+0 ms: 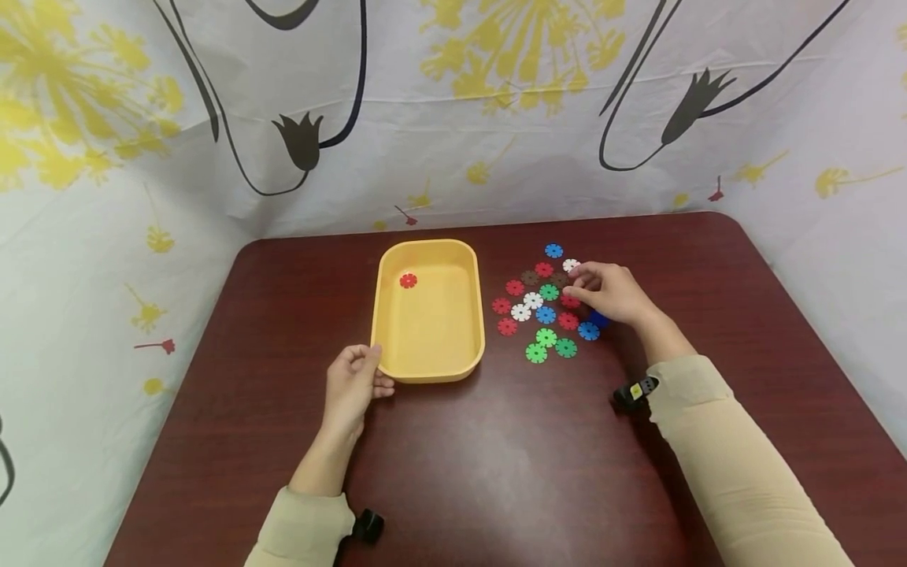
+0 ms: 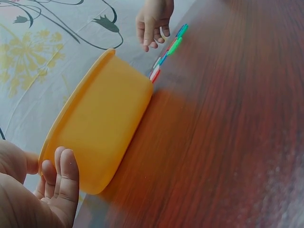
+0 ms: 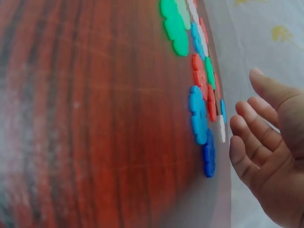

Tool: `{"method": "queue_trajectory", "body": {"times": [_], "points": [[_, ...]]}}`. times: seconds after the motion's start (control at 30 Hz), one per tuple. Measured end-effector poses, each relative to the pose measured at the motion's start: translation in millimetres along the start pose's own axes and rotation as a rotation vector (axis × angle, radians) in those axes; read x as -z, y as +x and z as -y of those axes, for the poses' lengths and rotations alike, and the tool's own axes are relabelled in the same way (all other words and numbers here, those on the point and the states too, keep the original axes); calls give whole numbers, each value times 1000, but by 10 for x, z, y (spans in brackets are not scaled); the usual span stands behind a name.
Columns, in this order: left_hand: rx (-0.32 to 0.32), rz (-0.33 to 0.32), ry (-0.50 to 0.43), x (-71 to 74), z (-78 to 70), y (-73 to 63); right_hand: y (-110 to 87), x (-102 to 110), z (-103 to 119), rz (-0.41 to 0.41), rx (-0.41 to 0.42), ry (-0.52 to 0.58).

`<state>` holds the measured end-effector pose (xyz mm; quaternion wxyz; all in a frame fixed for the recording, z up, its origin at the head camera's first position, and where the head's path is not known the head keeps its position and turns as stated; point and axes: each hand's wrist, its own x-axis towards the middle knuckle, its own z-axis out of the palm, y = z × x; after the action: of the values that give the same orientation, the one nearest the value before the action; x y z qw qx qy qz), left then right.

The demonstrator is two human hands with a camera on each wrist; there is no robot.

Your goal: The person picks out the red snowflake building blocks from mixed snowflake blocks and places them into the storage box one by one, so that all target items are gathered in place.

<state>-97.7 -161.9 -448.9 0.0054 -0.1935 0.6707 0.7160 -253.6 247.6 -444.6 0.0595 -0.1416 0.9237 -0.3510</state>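
Observation:
At its near left corner, my left hand holds a yellow plastic tray by the rim, thumb on top and fingers along the outside wall. One red notched disc lies inside the tray, toward its far left. My right hand is over the right side of a loose spread of flat notched plastic discs, thumb and fingers apart with nothing between them. Close to its fingertips are a white disc and a brown disc. A dark blue disc lies partly under this hand in the head view.
The spread also has green discs at its near side, red discs at its left and a blue disc at the far end. A patterned cloth hangs behind the dark red-brown table.

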Motion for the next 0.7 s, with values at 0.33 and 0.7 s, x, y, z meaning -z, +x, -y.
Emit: {"method": "queue_trajectory", "body": {"times": [0.33, 0.7], "points": [[1, 3, 2, 4, 0, -3, -10, -52, -93, 30, -19, -11], [8, 2, 3, 2, -8, -3, -7, -103, -189, 32, -28, -25]]}}
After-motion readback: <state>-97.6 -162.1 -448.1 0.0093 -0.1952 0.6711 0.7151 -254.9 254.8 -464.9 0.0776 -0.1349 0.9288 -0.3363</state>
